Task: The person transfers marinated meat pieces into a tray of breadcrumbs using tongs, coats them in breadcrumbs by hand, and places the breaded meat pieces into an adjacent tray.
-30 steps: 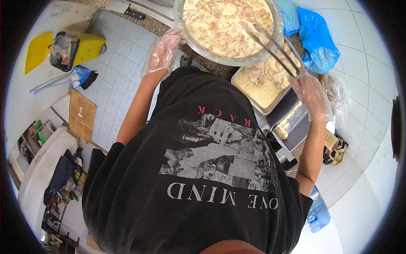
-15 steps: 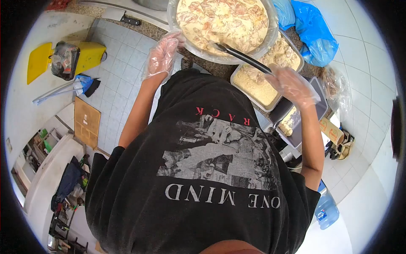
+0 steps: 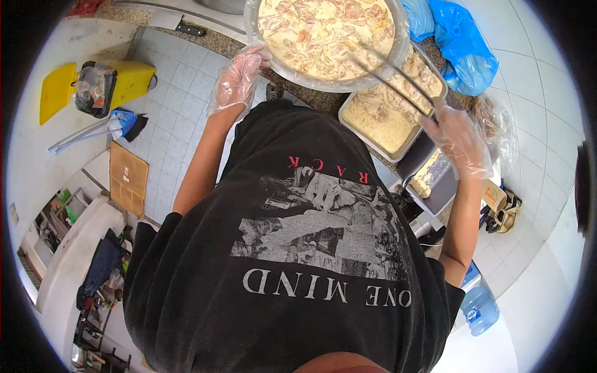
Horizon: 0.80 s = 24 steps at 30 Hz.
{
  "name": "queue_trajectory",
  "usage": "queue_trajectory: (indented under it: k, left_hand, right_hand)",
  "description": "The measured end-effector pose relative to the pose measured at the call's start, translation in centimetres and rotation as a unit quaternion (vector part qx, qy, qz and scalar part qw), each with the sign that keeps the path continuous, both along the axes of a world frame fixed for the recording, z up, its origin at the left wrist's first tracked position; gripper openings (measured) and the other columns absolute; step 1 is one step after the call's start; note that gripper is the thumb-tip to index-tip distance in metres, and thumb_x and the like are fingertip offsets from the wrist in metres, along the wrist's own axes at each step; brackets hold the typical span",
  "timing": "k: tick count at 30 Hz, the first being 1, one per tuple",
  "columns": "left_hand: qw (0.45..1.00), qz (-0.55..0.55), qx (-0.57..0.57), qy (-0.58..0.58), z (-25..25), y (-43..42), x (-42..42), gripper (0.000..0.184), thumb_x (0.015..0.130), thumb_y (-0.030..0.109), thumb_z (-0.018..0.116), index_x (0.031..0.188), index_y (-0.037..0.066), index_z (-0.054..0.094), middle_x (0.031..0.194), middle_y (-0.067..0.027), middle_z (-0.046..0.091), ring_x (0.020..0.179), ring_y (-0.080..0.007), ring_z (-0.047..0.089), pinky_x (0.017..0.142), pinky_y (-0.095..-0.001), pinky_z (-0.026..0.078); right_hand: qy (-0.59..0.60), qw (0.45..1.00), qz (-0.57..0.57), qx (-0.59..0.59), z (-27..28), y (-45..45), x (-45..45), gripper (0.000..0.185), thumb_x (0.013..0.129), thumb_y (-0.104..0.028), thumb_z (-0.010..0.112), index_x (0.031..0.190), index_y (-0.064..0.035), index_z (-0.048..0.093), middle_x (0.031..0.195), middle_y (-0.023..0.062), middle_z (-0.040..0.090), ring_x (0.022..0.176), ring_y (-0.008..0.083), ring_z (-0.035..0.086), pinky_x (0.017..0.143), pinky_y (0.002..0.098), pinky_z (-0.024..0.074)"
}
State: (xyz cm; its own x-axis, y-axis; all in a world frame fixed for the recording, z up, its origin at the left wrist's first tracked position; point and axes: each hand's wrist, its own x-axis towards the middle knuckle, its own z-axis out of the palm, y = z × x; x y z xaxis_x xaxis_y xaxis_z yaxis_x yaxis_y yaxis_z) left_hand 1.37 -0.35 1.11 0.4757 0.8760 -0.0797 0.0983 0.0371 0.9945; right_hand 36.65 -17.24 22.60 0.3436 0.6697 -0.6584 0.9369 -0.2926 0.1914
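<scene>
My left hand (image 3: 239, 78), in a clear plastic glove, has its fingertips closed at the left rim of a big round bowl (image 3: 297, 79) lined with plastic. Raw meat pieces (image 3: 326, 37) lie in a creamy yellow liquid inside it. My gloved right hand (image 3: 457, 140) grips dark tongs (image 3: 407, 82), whose spread arms reach left over the bowl's edge; nothing clear shows between their blurred tips. Beneath the tongs is a metal tray (image 3: 368, 144) holding pale crumbs and coated pieces. A grey bin (image 3: 446, 194) with some yellowish crumbs sits below my right wrist.
Blue plastic bags (image 3: 463, 46) and a clear bag (image 3: 497, 124) lie to the right. A black-handled knife (image 3: 190, 29) rests at the counter's upper left edge. On the floor are a yellow trash bin (image 3: 134, 81), a broom (image 3: 134, 127) and a water jug (image 3: 481, 311).
My right hand has moved right and slightly down with the tongs. Their tips have lifted away from the bowl's contents and the arms have spread. My left hand stays at the rim.
</scene>
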Motion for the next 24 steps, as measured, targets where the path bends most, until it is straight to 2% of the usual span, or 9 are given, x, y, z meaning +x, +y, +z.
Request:
queue_trajectory:
  k: [3, 4, 7, 8, 11, 14, 17, 18, 24]
  left_hand:
    - [1.000, -0.005, -0.006, 0.003, 0.1, 0.2, 0.5, 0.036, 0.112, 0.023, 0.055, 0.140, 0.001, 0.062, 0.113, -0.0055, 0.073, 0.103, -0.0122, 0.066, 0.100, -0.0314, 0.051]
    - [1.000, -0.010, -0.005, 0.000, 0.3, 0.1, 0.7, 0.036, 0.112, 0.024, 0.055, 0.140, 0.001, 0.063, 0.113, -0.0056, 0.073, 0.102, -0.0122, 0.066, 0.100, -0.0314, 0.051]
    - [0.999, -0.031, 0.006, 0.012, 0.1, 0.0, 1.0, 0.042, 0.113, 0.032, 0.053, 0.141, 0.002, 0.061, 0.118, -0.0079, 0.074, 0.107, -0.0153, 0.069, 0.097, -0.0323, 0.052]
    - [0.999, -0.039, 0.012, 0.019, -0.1, 0.1, 1.0, 0.045, 0.113, 0.036, 0.052, 0.142, 0.003, 0.060, 0.120, -0.0090, 0.074, 0.109, -0.0168, 0.070, 0.096, -0.0328, 0.053]
    - [0.999, -0.045, 0.018, 0.020, -0.3, 0.0, 1.0, 0.045, 0.113, 0.036, 0.051, 0.143, 0.003, 0.060, 0.120, -0.0092, 0.074, 0.109, -0.0171, 0.070, 0.096, -0.0331, 0.053]
    - [0.999, -0.020, -0.025, -0.012, 0.1, -0.4, 1.5, 0.039, 0.112, 0.028, 0.057, 0.138, 0.000, 0.064, 0.112, -0.0065, 0.073, 0.102, -0.0121, 0.066, 0.100, -0.0308, 0.051]
    - [0.999, -0.033, -0.028, 0.024, 0.7, -0.9, 2.2, 0.038, 0.112, 0.027, 0.058, 0.138, 0.000, 0.064, 0.110, -0.0060, 0.073, 0.102, -0.0119, 0.065, 0.099, -0.0311, 0.052]
    - [0.999, -0.039, -0.032, 0.017, 0.8, -1.1, 2.7, 0.038, 0.112, 0.026, 0.057, 0.138, 0.000, 0.064, 0.110, -0.0059, 0.073, 0.102, -0.0119, 0.065, 0.099, -0.0311, 0.052]
    - [0.995, -0.099, -0.030, 0.000, 0.2, -2.6, 6.1, 0.035, 0.111, 0.022, 0.057, 0.138, -0.001, 0.064, 0.110, -0.0060, 0.073, 0.102, -0.0122, 0.066, 0.098, -0.0308, 0.052]
  right_hand:
    - [0.014, 0.991, 0.117, 0.060, -3.7, -1.6, -0.5, 0.043, 0.106, -0.039, 0.056, 0.131, -0.0033, 0.054, 0.101, 0.0184, 0.071, 0.099, 0.0350, 0.071, 0.086, 0.0470, 0.0581]
    - [0.024, 0.964, 0.214, 0.157, -7.5, -3.5, 1.3, 0.042, 0.106, -0.038, 0.056, 0.132, -0.0053, 0.054, 0.103, 0.0140, 0.068, 0.101, 0.0317, 0.070, 0.088, 0.0442, 0.0576]
    - [-0.005, 0.960, 0.241, 0.144, -11.4, -2.0, 1.1, 0.040, 0.106, -0.037, 0.055, 0.133, -0.0071, 0.055, 0.103, 0.0114, 0.066, 0.099, 0.0307, 0.069, 0.089, 0.0446, 0.0572]
    - [-0.006, 0.887, 0.346, 0.305, -13.5, -3.2, 2.6, 0.038, 0.107, -0.037, 0.057, 0.130, -0.0067, 0.060, 0.092, 0.0166, 0.066, 0.099, 0.0288, 0.070, 0.085, 0.0405, 0.0575]
    - [0.119, 0.968, 0.155, 0.155, -10.2, -1.7, 1.5, 0.045, 0.105, -0.041, 0.059, 0.132, -0.0037, 0.061, 0.103, 0.0186, 0.068, 0.105, 0.0321, 0.068, 0.091, 0.0422, 0.0556]
    - [0.172, 0.980, 0.005, 0.099, -7.2, -3.7, 2.4, 0.053, 0.104, -0.044, 0.061, 0.134, -0.0008, 0.061, 0.115, 0.0204, 0.068, 0.108, 0.0373, 0.067, 0.097, 0.0452, 0.0525]
    - [0.168, 0.969, -0.100, 0.149, -4.4, -7.3, 2.5, 0.058, 0.105, -0.049, 0.057, 0.128, 0.0035, 0.062, 0.110, 0.0246, 0.071, 0.108, 0.0402, 0.067, 0.094, 0.0469, 0.0500]
    - [0.185, 0.954, -0.105, 0.213, -5.5, -10.0, 3.7, 0.059, 0.102, -0.048, 0.061, 0.128, 0.0050, 0.063, 0.100, 0.0237, 0.070, 0.098, 0.0373, 0.067, 0.088, 0.0456, 0.0490]
    - [0.240, 0.876, -0.388, 0.155, -2.0, -18.8, 3.3, 0.040, 0.098, -0.037, 0.067, 0.117, -0.0012, 0.067, 0.073, 0.0126, 0.055, 0.067, 0.0238, 0.055, 0.067, 0.0405, 0.0445]
